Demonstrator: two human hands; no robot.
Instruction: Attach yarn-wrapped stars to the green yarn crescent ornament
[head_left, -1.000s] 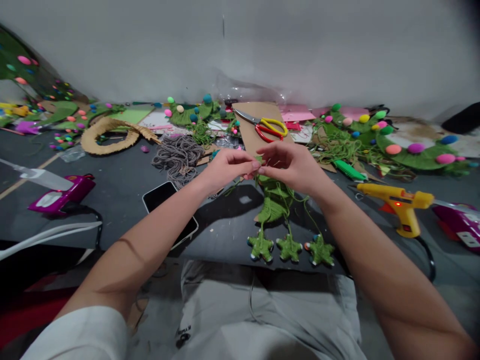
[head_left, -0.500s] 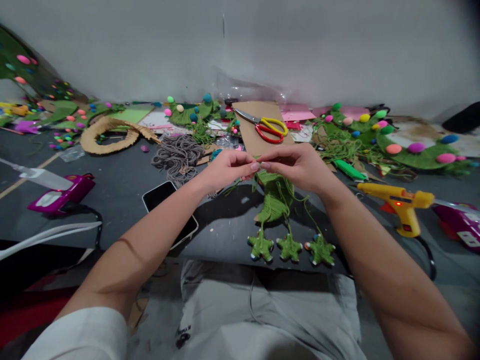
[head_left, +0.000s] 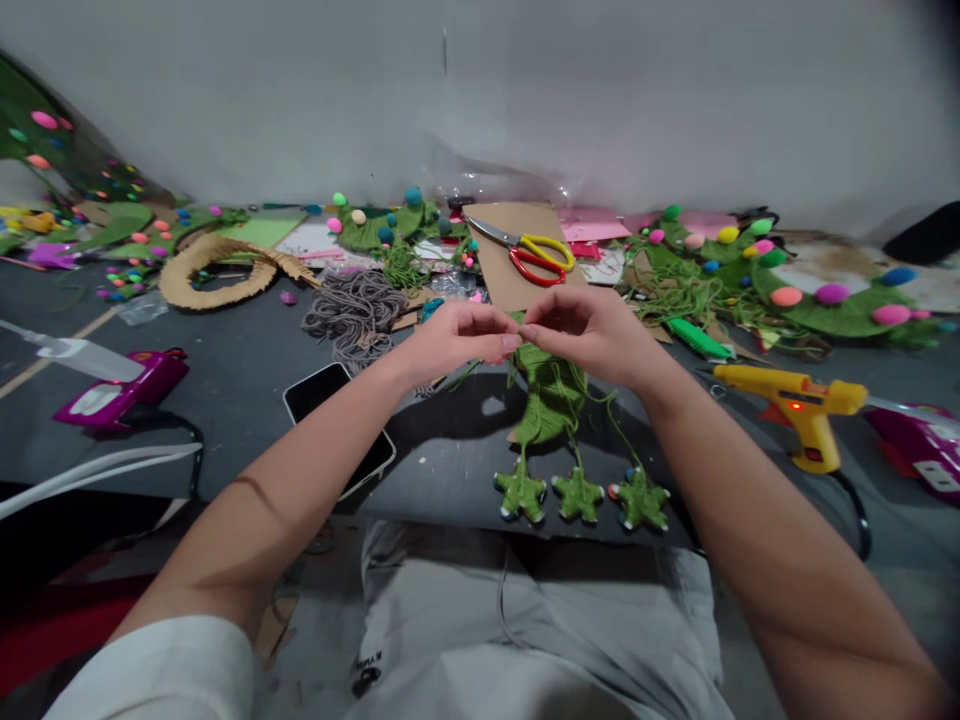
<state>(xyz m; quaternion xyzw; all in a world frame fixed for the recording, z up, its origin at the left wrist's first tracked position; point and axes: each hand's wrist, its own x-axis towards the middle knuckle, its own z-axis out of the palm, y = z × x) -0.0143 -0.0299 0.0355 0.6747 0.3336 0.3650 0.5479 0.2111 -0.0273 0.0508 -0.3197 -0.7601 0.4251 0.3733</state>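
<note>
My left hand [head_left: 466, 333] and my right hand [head_left: 589, 330] meet fingertip to fingertip, each in a pinch. Between them a bit of green yarn [head_left: 523, 328] shows, mostly covered by the fingers. Just below lies a curved piece wrapped in green yarn [head_left: 553, 395], its upper end hidden by my right hand. Three green stars hang from it on yarn strands and rest near the table's front edge: a left star [head_left: 520, 492], a middle star [head_left: 578, 495] and a right star [head_left: 641, 499].
Scissors [head_left: 536, 255] lie on brown cardboard [head_left: 495, 280] beyond my hands. A phone [head_left: 319, 395] lies under my left forearm, near grey yarn [head_left: 356, 305]. A yellow glue gun [head_left: 806, 400] stands right; a purple glue gun [head_left: 124, 390] lies left. A straw-coloured ring [head_left: 180, 280] sits behind.
My fingertips have shifted slightly against each other, and my right index finger is more bent. The wrapped piece and the stars stay in place.
</note>
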